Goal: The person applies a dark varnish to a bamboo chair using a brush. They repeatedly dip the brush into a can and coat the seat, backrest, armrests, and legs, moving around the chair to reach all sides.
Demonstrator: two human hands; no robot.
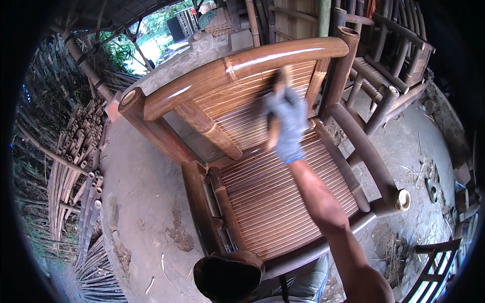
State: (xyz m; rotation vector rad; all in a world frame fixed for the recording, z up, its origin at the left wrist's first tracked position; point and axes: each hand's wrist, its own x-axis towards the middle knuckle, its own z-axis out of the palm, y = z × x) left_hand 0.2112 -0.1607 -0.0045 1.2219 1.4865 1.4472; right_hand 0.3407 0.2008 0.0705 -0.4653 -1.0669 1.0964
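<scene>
Clock directions taken from the right hand.

Item: forearm, bare, entering from 5 o'clock.
Item: dark round opening [227, 279], brown-rimmed, 7 o'clock; whether chair part or vessel cannot be told.
Item: clothed legs [303, 281], grey, partly hidden, 6 o'clock.
Item: bamboo chair [283, 202], brown, facing the wearer. Slatted seat at 6 o'clock, below the grip; pale cut end of one arm at 4. Slatted backrest [237, 123] behind the hand and out to 9 and 10, glossier above, paler below; thick curved top rail [242, 64] from 10 round to 1.
Item: right hand [288, 121], grey glove, blue cuff, motion-blurred; fingers closed around a brush-like tool [286, 77], its pale end at 12 o'clock, in front of the upper slats. Contact with the slats cannot be told.
Item: left hand, outside the view; grip cannot be told.
Item: concrete floor [146, 202], stained, from 7 round to 9.
Item: slatted frame [435, 267], dark, between 4 and 5.
Item: second bamboo chair [386, 83], 2 o'clock.
Item: cut bamboo poles [76, 146], stacked, 9 o'clock.
Item: bright outdoor gap with greenery, 10 o'clock.
</scene>
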